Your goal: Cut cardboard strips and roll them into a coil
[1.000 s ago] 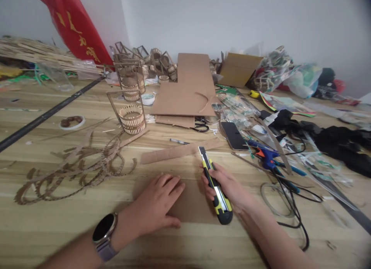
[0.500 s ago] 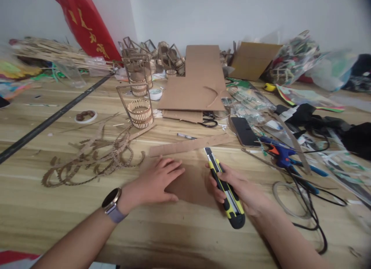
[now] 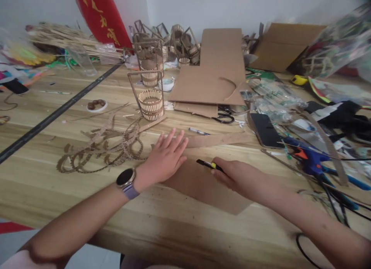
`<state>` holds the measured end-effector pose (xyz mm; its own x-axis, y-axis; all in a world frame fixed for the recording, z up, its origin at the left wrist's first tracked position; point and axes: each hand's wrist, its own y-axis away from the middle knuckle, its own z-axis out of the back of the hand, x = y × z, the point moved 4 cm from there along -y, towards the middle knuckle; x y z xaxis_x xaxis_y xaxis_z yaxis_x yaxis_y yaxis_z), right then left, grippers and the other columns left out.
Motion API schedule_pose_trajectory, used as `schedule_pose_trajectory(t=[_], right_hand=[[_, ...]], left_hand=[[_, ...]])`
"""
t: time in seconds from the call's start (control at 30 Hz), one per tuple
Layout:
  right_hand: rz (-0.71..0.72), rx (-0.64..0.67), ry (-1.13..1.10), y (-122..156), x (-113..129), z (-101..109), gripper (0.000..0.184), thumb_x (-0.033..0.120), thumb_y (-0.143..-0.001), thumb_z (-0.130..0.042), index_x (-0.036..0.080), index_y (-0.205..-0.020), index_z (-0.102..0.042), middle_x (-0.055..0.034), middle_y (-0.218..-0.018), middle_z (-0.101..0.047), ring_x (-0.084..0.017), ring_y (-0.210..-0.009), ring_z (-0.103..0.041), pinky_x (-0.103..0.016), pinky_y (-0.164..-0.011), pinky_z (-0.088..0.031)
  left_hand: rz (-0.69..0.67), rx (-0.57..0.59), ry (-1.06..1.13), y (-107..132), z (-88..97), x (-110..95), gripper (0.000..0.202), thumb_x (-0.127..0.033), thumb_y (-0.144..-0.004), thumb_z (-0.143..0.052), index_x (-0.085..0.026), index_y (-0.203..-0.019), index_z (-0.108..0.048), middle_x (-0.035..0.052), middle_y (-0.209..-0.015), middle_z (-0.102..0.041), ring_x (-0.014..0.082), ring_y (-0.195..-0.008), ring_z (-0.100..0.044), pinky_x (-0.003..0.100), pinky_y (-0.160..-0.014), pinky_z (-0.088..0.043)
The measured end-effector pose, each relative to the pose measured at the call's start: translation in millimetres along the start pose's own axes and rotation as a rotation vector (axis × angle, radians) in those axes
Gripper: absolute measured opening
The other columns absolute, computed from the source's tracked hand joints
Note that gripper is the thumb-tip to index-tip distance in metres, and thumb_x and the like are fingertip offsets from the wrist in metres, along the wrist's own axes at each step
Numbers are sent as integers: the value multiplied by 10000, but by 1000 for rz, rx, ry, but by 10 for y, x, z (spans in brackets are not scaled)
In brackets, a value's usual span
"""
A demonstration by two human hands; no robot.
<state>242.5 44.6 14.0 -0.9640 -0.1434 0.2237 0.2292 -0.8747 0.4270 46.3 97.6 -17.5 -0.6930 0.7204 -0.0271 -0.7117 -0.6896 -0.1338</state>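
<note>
By the right hand a utility knife is held, and its handle is closed in by the fingers, so that only its front part can be seen. The blade is pointed to the left, toward the thumb of the left hand. Under the blade lies a brown cardboard piece, flat on the tabletop; whether it is touched by the blade cannot be told.

The fingers of the left hand are spread wide and nothing is gripped by them. This hand is laid palm down over the left end of the cardboard piece, whose bare part is seen to the right of the thumb and below the right hand. Just beyond the piece, a narrow cardboard strip is placed, and its left end is covered by the left fingers. On the left wrist a watch is worn.

Behind the strip a pen is seen. To the left of the left hand, curled strips are heaped, and a small basket is stood upright behind them. To the right, near the phone, a blue glue gun is laid.
</note>
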Motion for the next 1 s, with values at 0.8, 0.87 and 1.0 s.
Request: schedule_pose_trajectory(t=[0.8,0.87,1.0], right_hand=[[-140,211,-1366,46,-237,-208,288,439,-849,-607,227,-1010,-497,-14,-854,-668,-115,-531,-613,-247,-454,-504],[-136,213,-1423,103,-196,-278,378,499,-848,-610,243,-1082,-462,-13,-851,-676,-108,-460,-588,-243,-397,-480],[-114,221,-1458,141,-107,-373,452,482,-843,-612,266,-1178,-400,47,-727,-621,-77,-394,-503,-198,-350,-415]], left_hand=[[89,29,74,-287,-221,-33,555,-319,-1019,-382,-89,-1521,-327,207,-1633,-213,427,-1509,-113,608,-1193,-202],[85,27,69,-286,-230,-33,555,-323,-1021,-374,-83,-1520,-332,208,-1628,-227,428,-1507,-120,607,-1194,-202],[93,34,62,-286,-230,-28,557,-333,-1025,-357,-84,-1522,-329,203,-1624,-247,420,-1508,-127,595,-1201,-199]])
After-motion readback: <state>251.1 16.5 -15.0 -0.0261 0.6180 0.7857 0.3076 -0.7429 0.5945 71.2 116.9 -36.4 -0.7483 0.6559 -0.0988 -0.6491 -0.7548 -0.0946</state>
